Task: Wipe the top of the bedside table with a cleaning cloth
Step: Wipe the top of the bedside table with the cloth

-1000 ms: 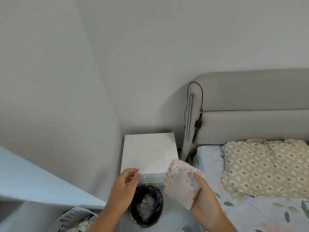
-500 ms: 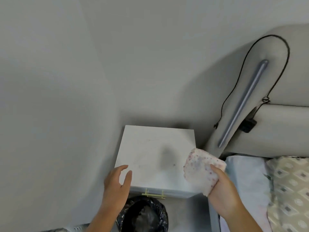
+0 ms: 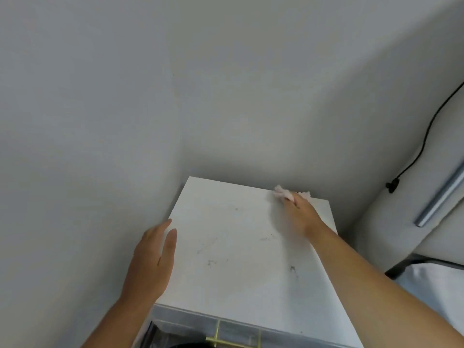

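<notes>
The white bedside table (image 3: 233, 242) fills the lower middle of the head view, its top marked with small dark specks and smudges. My right hand (image 3: 300, 210) reaches across to the far right corner of the top and presses a pale pink cleaning cloth (image 3: 283, 193) onto it; only the cloth's crumpled edges show past my fingers. My left hand (image 3: 153, 262) lies flat along the table's left edge, fingers together, holding nothing.
Grey walls close in behind and left of the table. At the right stands the padded headboard (image 3: 411, 209) with a metal bar (image 3: 442, 197) and a black cable (image 3: 424, 136). Bed linen (image 3: 437, 285) shows lower right. A gold drawer handle (image 3: 226, 341) sits below the top.
The view has closed in on the table. My right hand carried the cloth from the front right corner to the far right corner and set it on the top. My left hand slid forward along the left edge.
</notes>
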